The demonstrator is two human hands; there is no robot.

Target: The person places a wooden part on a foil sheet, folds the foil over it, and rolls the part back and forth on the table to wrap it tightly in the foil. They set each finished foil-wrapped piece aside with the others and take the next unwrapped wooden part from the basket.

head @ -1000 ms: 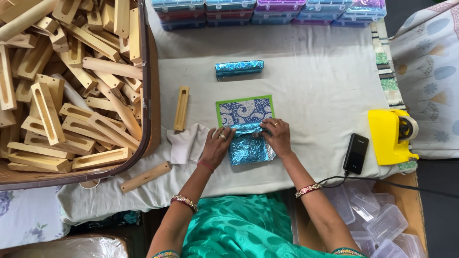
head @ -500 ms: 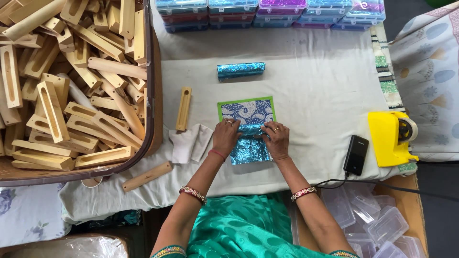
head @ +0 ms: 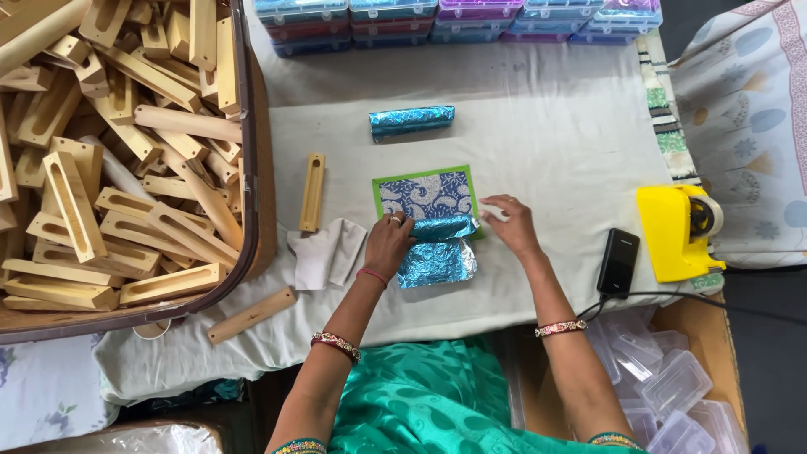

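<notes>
A shiny blue foil sheet [head: 437,261] lies half rolled over something at the near edge of a green-bordered blue patterned mat [head: 424,192]. My left hand [head: 387,245] presses on the foil's left end, holding the roll down. My right hand [head: 508,223] rests just right of the roll with fingers spread, touching the cloth near a small white bit. A finished foil-wrapped roll [head: 411,122] lies farther back on the white cloth [head: 546,134].
A big brown tub [head: 256,151] of slotted wooden blocks fills the left. Loose wooden pieces [head: 312,192] [head: 251,315] and a white rag [head: 326,252] lie beside it. A yellow tape dispenser [head: 675,231] and black phone [head: 618,262] sit right. Coloured plastic boxes [head: 454,18] line the back.
Both hands were on the foil, rolling it away from me over the mat's edge. Now my right hand has come off the foil and moved out to the right.
</notes>
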